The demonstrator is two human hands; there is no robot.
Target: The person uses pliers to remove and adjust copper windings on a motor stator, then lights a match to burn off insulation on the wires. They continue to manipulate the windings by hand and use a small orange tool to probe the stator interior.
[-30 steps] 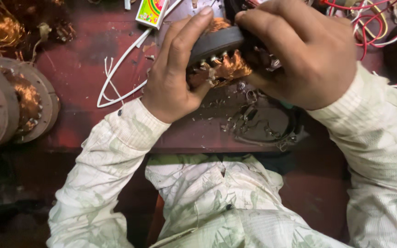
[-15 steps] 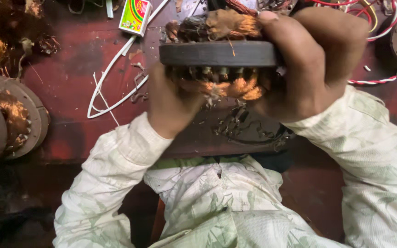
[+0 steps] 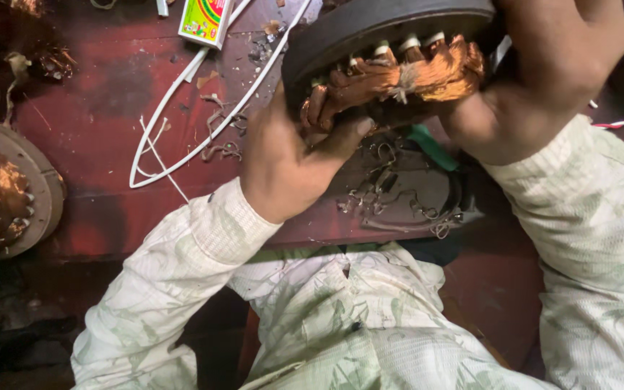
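Head cam, looking down over lap & bench edge. Both hands up close to lens, holding a round motor stator (image 3: 384, 25) w/ dark iron ring & copper windings (image 3: 399, 76) bulging from its underside, tied w/ pale thread. Stator tilted, lifted clear of the red bench top (image 3: 95, 123), upper centre-right of view, part cut off by top edge.

Left hand (image 3: 290, 155): closed round the stator's near-left rim, thumb pressed up against the copper coils, fingers curled in under the windings. Firm grip; fingertips mostly hidden behind the coil.

Right hand (image 3: 543, 79): wrapped over the stator's right side, back of hand to cam, fingers gone round the far side, so how far they curl can't be seen. Clearly gripping tho.

Under the stator, on bench: dark plate (image 3: 413, 191) w/ wire offcuts & bits of scrap on it, a green scrap (image 3: 431, 144) just beside its top edge. White wire (image 3: 182, 137) loops across bench left of the left hand, well apart from it. Small colourful box (image 3: 204, 20) at top, near wire. Far left: other stators (image 3: 9, 188) w/ copper windings, stacked at bench edge. Red-white twisted wire (image 3: 619, 121) at right edge, by right sleeve. Pale patterned sleeves (image 3: 204, 238) on both arms.
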